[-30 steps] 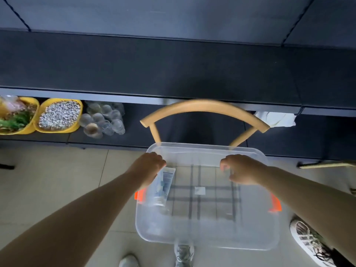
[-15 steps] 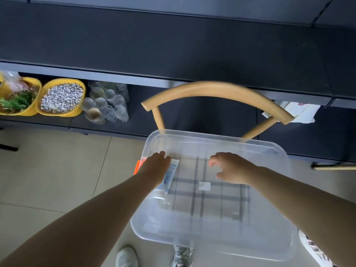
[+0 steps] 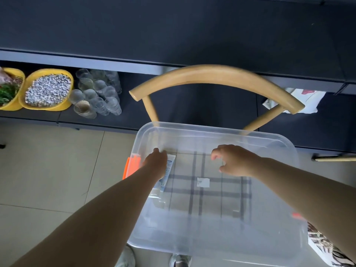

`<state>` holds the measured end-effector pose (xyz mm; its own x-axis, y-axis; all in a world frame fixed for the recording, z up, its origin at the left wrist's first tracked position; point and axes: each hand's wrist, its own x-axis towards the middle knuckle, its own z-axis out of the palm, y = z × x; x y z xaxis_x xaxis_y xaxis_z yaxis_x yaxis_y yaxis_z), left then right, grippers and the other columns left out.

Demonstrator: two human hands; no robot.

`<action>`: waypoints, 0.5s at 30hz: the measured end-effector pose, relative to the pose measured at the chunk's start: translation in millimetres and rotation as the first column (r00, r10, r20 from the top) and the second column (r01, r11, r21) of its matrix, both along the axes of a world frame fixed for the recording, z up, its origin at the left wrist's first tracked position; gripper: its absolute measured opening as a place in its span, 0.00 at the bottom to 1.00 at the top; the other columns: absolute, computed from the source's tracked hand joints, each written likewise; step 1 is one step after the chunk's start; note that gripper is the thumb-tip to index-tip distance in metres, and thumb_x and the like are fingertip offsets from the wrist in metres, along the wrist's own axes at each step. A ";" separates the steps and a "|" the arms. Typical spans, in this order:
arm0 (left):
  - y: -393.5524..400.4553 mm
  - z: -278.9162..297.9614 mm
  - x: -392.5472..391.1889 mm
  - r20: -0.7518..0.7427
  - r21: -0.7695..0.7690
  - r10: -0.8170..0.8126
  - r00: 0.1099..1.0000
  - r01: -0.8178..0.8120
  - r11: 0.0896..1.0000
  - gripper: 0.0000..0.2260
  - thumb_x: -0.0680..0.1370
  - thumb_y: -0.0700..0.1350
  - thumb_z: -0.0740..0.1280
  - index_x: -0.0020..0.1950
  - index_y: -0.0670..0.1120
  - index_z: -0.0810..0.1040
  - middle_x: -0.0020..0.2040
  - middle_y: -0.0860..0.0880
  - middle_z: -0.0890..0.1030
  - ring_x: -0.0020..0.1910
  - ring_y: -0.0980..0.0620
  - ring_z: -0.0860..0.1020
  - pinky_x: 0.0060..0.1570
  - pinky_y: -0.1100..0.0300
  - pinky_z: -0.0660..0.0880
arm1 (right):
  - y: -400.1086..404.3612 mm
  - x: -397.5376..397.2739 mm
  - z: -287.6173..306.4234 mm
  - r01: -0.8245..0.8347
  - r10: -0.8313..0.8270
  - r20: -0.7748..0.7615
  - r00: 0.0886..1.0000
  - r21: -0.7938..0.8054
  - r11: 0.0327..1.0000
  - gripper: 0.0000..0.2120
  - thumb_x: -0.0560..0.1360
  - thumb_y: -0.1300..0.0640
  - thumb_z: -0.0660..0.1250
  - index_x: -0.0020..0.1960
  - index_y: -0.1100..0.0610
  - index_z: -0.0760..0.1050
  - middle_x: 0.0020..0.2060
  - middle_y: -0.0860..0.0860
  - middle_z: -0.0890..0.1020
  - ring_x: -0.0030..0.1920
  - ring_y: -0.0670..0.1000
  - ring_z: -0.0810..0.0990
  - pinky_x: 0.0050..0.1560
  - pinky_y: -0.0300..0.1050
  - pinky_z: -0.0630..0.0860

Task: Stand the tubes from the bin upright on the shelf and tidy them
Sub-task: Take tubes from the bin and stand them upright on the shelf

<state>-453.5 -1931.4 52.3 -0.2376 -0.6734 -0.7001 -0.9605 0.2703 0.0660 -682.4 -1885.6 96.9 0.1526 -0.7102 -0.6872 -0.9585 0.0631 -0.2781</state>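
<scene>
A clear plastic bin [image 3: 212,130] with orange latches sits on a chair seat with a plaid cushion. One white-and-blue tube [image 3: 169,170] lies flat against the bin's left inner wall. My left hand [image 3: 157,163] reaches down into the bin and rests on top of the tube, covering its upper left part; its fingers are hidden beneath it. Over the middle of the bin hovers my right hand [image 3: 235,160], fingers curled and apart, holding nothing. The dark shelf [image 3: 173,31] runs across the top of the view, with no tubes visible on it.
The chair's curved wooden backrest [image 3: 212,74] stands between the bin and the shelf. The lower shelf holds two yellow bowls [image 3: 48,91], several clear cups [image 3: 98,93] and a white bag [image 3: 300,101]. Beige tiled floor lies at left, a patterned shoe [image 3: 323,247] at lower right.
Both hands have come off the bin's far rim and moved down inside it. My left hand has settled onto the tube. The view has shifted closer to the bin.
</scene>
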 end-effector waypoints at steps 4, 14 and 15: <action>-5.1 -12.2 -6.4 -0.013 0.030 0.036 0.999 -0.036 0.999 0.21 0.75 0.36 0.66 0.67 0.40 0.66 0.63 0.42 0.67 0.59 0.41 0.76 0.58 0.52 0.75 | -5.0 2.3 -10.5 -0.008 0.008 0.015 1.000 0.008 1.000 0.16 0.75 0.60 0.65 0.61 0.49 0.71 0.58 0.46 0.73 0.56 0.50 0.74 0.56 0.44 0.73; 12.2 -21.0 -7.0 0.013 -0.043 0.087 0.996 -0.086 0.995 0.16 0.74 0.34 0.66 0.61 0.40 0.71 0.59 0.43 0.72 0.58 0.44 0.76 0.56 0.57 0.73 | -16.9 14.1 -31.2 -0.036 0.034 0.032 0.999 0.034 0.999 0.17 0.75 0.61 0.63 0.62 0.50 0.71 0.59 0.48 0.73 0.58 0.51 0.73 0.57 0.45 0.73; 15.0 -20.6 -5.9 0.015 -0.038 0.090 0.996 -0.089 0.995 0.16 0.74 0.34 0.67 0.61 0.40 0.71 0.59 0.43 0.72 0.58 0.44 0.76 0.56 0.57 0.73 | -18.9 16.0 -31.9 -0.037 0.036 0.035 0.999 0.031 0.999 0.17 0.75 0.61 0.63 0.62 0.50 0.70 0.59 0.48 0.73 0.58 0.51 0.73 0.57 0.45 0.72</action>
<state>-459.4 -1916.5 31.7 -0.1641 -0.7169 -0.6776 -0.9818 0.1853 0.0418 -666.4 -1904.5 65.0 0.2026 -0.6816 -0.7031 -0.9501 0.0372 -0.3098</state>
